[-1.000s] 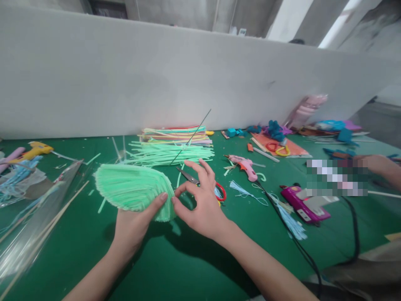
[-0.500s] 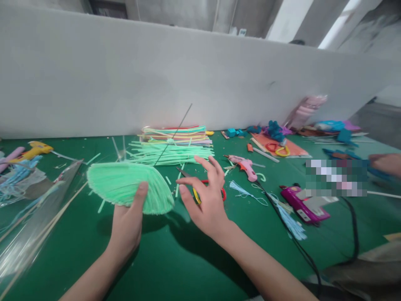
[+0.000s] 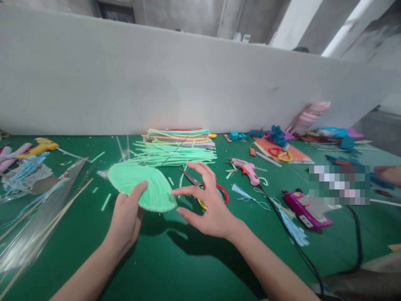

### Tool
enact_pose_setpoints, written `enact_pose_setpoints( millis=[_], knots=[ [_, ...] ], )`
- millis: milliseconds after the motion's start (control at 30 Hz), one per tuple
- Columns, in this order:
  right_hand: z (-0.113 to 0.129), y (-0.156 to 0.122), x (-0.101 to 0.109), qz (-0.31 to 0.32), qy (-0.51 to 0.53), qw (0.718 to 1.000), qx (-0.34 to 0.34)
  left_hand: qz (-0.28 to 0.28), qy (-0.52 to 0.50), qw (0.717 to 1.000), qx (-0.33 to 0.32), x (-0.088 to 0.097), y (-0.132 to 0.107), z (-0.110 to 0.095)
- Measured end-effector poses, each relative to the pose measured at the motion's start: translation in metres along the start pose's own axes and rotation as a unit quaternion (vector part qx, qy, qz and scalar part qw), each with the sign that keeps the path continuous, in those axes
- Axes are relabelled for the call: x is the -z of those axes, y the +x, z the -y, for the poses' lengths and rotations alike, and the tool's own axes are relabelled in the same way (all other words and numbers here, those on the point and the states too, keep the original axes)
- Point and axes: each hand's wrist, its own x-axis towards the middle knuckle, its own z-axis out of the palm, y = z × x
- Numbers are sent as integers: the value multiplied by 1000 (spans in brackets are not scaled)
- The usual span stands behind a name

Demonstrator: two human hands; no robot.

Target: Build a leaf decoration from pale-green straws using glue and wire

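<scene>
My left hand (image 3: 127, 217) holds a light-green fan-shaped piece (image 3: 153, 188) of fuzzy chenille stems, thumb on top and fingers beneath. A thin dark wire (image 3: 175, 151) slants up behind its upper edge; I cannot tell whether it is attached. My right hand (image 3: 206, 205) holds nothing, its fingers spread beside the fan's right edge, with the index fingertip very near or touching it. Scissors (image 3: 223, 193) with red and yellow handles lie just behind that hand, partly hidden. Beyond the fan lies a pile of green chenille stems (image 3: 175, 154).
A pink glue gun (image 3: 249, 170), light-blue tassels (image 3: 293, 225) and a magenta device (image 3: 303, 211) lie to the right. A yellow glue gun (image 3: 42, 146) and clear plastic wrap (image 3: 40, 221) are left. Another person's hand (image 3: 388, 173) shows at the right edge. A white partition (image 3: 125, 83) stands behind.
The fan has turned and shifted slightly right in my left hand, looking narrower. The dark wire now shows shorter and lower. My right hand's fingertips have come closer to the fan's edge.
</scene>
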Motion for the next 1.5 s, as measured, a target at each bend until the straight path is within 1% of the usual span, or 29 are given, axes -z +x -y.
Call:
enact_pose_setpoints(
  millis=[100,167,267,367,467,500,533,567,600,633,667,700,733,767,833,900,967,1033,1133,1200,1267,1333,1367,1433,1500],
  knots=[
    [-4,1,-3,-60,-2,998,38,-6,-10,1000,21,0,1,-2],
    [-6,2,-5,-87,-12,994,66,-3,-16,999,37,0,0,-4],
    [-6,1,-8,-108,-29,989,93,3,-25,998,52,-2,0,-4],
    [-3,1,-10,-108,-43,989,97,5,-29,998,57,-2,-1,-3],
    [-3,4,-6,-100,-62,989,86,9,-35,998,55,-2,-1,-3],
    [-4,5,-3,-103,-73,990,67,12,-41,998,51,-1,-1,-4],
    [-7,6,2,-108,-86,990,34,15,-49,998,43,-1,0,-4],
    [-11,6,7,-107,-101,989,-14,18,-57,998,35,0,2,-5],
    [-15,6,13,-95,-117,986,-74,19,-64,997,27,1,4,-5],
    [-21,4,18,-59,-131,980,-138,21,-70,997,21,3,6,-6],
    [-26,2,23,18,-144,972,-184,22,-75,997,16,5,9,-6],
    [-31,-1,27,92,-160,961,-207,19,-79,997,14,6,13,-6],
    [-35,-4,30,145,-176,950,-212,14,-81,997,12,8,16,-5],
    [-40,-7,31,185,-193,940,-212,9,-82,996,12,9,18,-5],
    [-46,-10,28,226,-214,928,-206,-6,-80,997,13,11,22,-4],
    [-51,-10,22,238,-221,921,-213,-24,-77,997,17,13,25,-4],
    [-55,-10,18,236,-217,919,-230,-40,-80,996,18,14,27,-5],
    [-59,-11,17,222,-204,922,-244,-54,-81,995,16,16,30,-6],
    [-67,-17,23,176,-146,939,-257,-76,-80,994,14,20,36,-7],
    [-72,-20,28,113,-84,955,-261,-81,-82,993,14,23,40,-6],
    [-75,-21,30,19,-14,966,-259,-75,-81,994,17,25,41,-5],
    [-76,-19,29,-72,35,963,-256,-64,-77,995,19,26,41,-3],
    [-76,-18,27,-107,49,960,-254,-59,-74,995,20,25,40,-2],
    [-73,-16,21,-154,62,955,-247,-53,-69,996,23,24,38,-1],
    [-67,-15,16,-171,74,954,-233,-51,-63,996,28,22,36,-2]
  ],
)
